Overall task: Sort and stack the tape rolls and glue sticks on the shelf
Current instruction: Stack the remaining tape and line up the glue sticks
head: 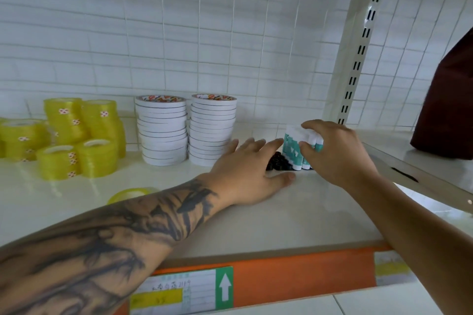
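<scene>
A cluster of white and teal glue sticks lies on the white shelf near its right upright, black ends toward me. My right hand grips the cluster from above and the right, fingers curled over it. My left hand lies flat on the shelf, straight fingers touching the cluster's left side. Two tall stacks of white tape rolls stand at the back middle. Yellow tape rolls are stacked at the back left. One loose clear roll lies partly hidden behind my left forearm.
The shelf's front edge carries an orange strip with price labels. A slotted white upright bounds the shelf on the right. A dark maroon object sits on the neighbouring shelf at far right. White tiles form the back wall.
</scene>
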Motion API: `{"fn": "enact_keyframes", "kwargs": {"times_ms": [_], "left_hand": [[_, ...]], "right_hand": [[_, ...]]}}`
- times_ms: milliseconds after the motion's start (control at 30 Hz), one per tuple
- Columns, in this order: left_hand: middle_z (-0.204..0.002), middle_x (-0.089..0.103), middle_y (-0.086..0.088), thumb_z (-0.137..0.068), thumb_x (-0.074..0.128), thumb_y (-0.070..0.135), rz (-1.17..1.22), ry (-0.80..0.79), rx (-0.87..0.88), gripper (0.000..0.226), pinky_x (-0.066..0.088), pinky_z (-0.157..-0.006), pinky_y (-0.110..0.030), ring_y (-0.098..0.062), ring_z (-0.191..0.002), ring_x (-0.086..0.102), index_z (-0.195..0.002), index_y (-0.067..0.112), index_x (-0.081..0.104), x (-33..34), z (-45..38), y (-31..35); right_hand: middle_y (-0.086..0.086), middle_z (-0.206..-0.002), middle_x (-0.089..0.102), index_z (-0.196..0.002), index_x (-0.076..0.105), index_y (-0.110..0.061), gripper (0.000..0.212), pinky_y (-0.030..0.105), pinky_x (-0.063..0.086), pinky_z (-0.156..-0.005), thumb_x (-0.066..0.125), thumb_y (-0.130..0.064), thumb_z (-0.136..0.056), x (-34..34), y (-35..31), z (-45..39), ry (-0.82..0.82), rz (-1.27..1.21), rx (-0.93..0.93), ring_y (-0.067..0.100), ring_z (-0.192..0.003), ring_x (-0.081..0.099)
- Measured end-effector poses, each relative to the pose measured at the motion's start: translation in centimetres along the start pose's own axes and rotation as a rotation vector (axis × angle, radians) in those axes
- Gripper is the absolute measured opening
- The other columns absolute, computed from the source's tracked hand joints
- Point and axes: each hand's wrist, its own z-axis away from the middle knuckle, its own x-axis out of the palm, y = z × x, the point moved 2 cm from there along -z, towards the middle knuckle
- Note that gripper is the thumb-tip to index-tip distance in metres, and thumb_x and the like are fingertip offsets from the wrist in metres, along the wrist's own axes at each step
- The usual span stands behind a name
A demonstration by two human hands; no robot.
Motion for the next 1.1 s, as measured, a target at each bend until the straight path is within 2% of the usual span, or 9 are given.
{"fn": "enact_keyframes", "kwargs": {"times_ms": [233, 333, 433, 567, 667, 767, 833, 967, 1100], "left_hand": [[-0.149, 0.052, 0.007, -0.091, 0.044, 0.078, -0.019, 0.009, -0.105, 0.069, 0.035, -0.116, -0.039, -0.018, -0.138, 0.046, -0.149, 0.042, 0.039, -5.5, 5.3, -2.3], [-0.146, 0.052, 0.019, -0.069, 0.047, 0.091, -0.012, 0.003, -0.214, 0.083, 0.042, -0.112, -0.038, -0.008, -0.135, 0.049, -0.141, 0.049, 0.044, -7.2, 10.0, -4.7], [-0.143, 0.054, 0.017, -0.055, 0.045, 0.094, -0.111, -0.007, -0.356, 0.096, 0.042, -0.111, -0.039, -0.008, -0.133, 0.05, -0.14, 0.049, 0.045, -8.3, 14.1, -7.1], [-0.131, 0.061, 0.016, -0.073, 0.072, 0.075, 0.005, -0.007, -0.466, 0.073, 0.046, -0.105, -0.031, -0.007, -0.123, 0.057, -0.137, 0.042, 0.058, -8.5, 17.1, -9.3], [-0.137, 0.064, 0.013, -0.084, 0.074, 0.06, 0.021, 0.044, -0.435, 0.059, 0.046, -0.108, -0.031, -0.007, -0.126, 0.058, -0.137, 0.038, 0.061, -8.1, 18.0, -10.4], [-0.134, 0.063, 0.009, -0.083, 0.081, 0.047, 0.148, 0.117, -0.426, 0.063, 0.044, -0.105, -0.025, -0.005, -0.12, 0.059, -0.14, 0.039, 0.056, -9.0, 19.1, -11.6], [-0.131, 0.063, 0.01, -0.082, 0.085, 0.037, 0.233, 0.175, -0.398, 0.063, 0.044, -0.104, -0.024, -0.002, -0.116, 0.059, -0.137, 0.045, 0.055, -10.2, 20.3, -12.3], [-0.128, 0.065, 0.009, -0.075, 0.089, 0.033, 0.409, 0.216, -0.341, 0.071, 0.045, -0.109, -0.034, -0.005, -0.123, 0.06, -0.132, 0.056, 0.054, -12.8, 23.3, -14.2], [-0.129, 0.065, 0.006, -0.074, 0.088, 0.027, 0.491, 0.217, -0.258, 0.075, 0.047, -0.109, -0.037, -0.01, -0.118, 0.064, -0.133, 0.057, 0.052, -15.5, 26.6, -16.2]], "right_hand": [[0.004, -0.131, 0.068, -0.134, 0.064, -0.021, 0.04, 0.046, 0.047, -0.104, 0.064, -0.026, -0.094, -0.9, -1.1, 0.8, 0.011, -0.035, -0.135, 0.03, -0.123, 0.059], [0.005, -0.131, 0.067, -0.136, 0.062, -0.023, 0.044, 0.051, 0.046, -0.107, 0.063, -0.029, -0.093, -1.2, -2.2, 1.1, 0.019, -0.053, -0.248, 0.032, -0.125, 0.057], [0.005, -0.13, 0.067, -0.134, 0.064, -0.023, 0.043, 0.05, 0.047, -0.106, 0.066, -0.03, -0.091, -1.1, -4.1, 1.5, 0.035, -0.09, -0.337, 0.031, -0.125, 0.057], [0.004, -0.122, 0.072, -0.126, 0.069, -0.019, 0.039, 0.047, 0.05, -0.101, 0.07, -0.027, -0.088, -0.4, -6.6, 2.1, -0.033, 0.008, -0.484, 0.031, -0.117, 0.063], [-0.001, -0.117, 0.073, -0.118, 0.073, -0.021, 0.034, 0.045, 0.053, -0.095, 0.072, -0.029, -0.085, -0.5, -9.1, 3.0, -0.095, -0.045, -0.507, 0.026, -0.11, 0.066], [-0.022, -0.107, 0.067, -0.116, 0.072, -0.031, 0.034, 0.026, 0.051, -0.085, 0.066, -0.043, -0.085, -0.4, -12.9, 4.5, -0.147, -0.185, -0.541, -0.005, -0.094, 0.059], [-0.033, -0.101, 0.062, -0.115, 0.07, -0.037, 0.032, 0.016, 0.048, -0.083, 0.066, -0.049, -0.085, 0.2, -16.0, 5.7, -0.23, -0.29, -0.585, -0.014, -0.095, 0.058], [-0.029, -0.108, 0.064, -0.118, 0.063, -0.048, 0.034, 0.012, 0.047, -0.082, 0.066, -0.059, -0.086, 2.0, -22.4, 7.7, -0.372, -0.433, -0.595, -0.008, -0.108, 0.057], [-0.026, -0.117, 0.064, -0.119, 0.062, -0.049, 0.036, 0.019, 0.049, -0.083, 0.069, -0.06, -0.085, 3.2, -28.1, 7.8, -0.409, -0.565, -0.568, -0.003, -0.112, 0.058]]}}
